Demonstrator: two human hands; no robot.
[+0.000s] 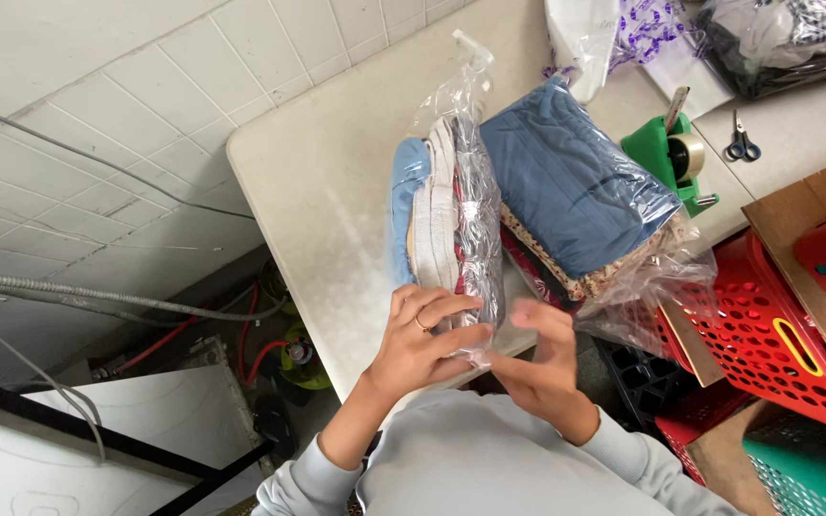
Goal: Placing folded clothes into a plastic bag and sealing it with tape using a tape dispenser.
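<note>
White table (336, 182) by tiled floor (78, 105); both hands' (427, 334) grip closed on clear bagged cloth bundle (456, 210).

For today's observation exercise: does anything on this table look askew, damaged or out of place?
Nothing looks damaged or spilled. The clear bag of folded cloth stands on its edge rather than lying flat, steadied by the left hand and right hand. Beside it, the blue bagged stack overhangs the table edge.

A bagged stack of folded clothes (451, 220) stands near the tabletop (327, 182) front edge, a bagged bundle (576, 191) just right (touching), tape dispenser (676, 153) and scissors (743, 143) farther right.
</note>
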